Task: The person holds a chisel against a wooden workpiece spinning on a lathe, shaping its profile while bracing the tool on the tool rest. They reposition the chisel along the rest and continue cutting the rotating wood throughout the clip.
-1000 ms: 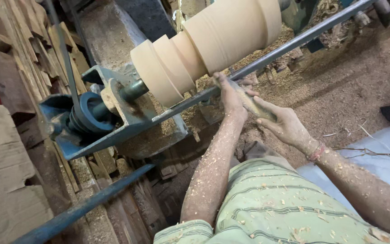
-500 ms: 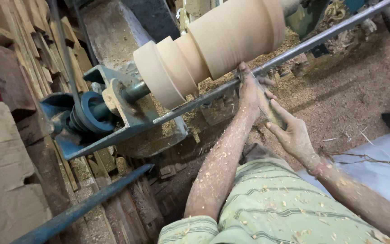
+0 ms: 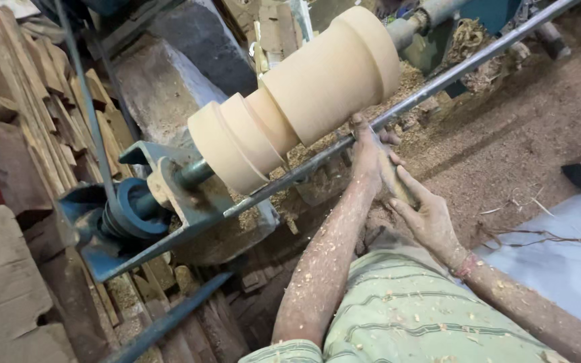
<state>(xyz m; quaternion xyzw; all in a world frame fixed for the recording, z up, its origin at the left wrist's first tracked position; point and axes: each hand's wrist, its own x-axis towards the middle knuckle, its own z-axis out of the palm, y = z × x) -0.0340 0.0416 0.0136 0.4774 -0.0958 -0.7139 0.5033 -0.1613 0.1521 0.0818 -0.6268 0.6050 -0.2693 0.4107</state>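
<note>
The stepped wooden workpiece [image 3: 297, 101] sits on the lathe spindle above the steel rest bar [image 3: 398, 111]; it looks heavy, stiff and smooth, best steadied through the tool. The left hand [image 3: 370, 156] and right hand [image 3: 432, 218] both close around a wooden-handled turning tool [image 3: 393, 176], now nearer the bar than a second ago.

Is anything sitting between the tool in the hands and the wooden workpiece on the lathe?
Only the metal rest bar. It runs along the front of the workpiece, and the left hand grips the tool right at it, the right hand further back. The tool's tip is hidden.
</note>
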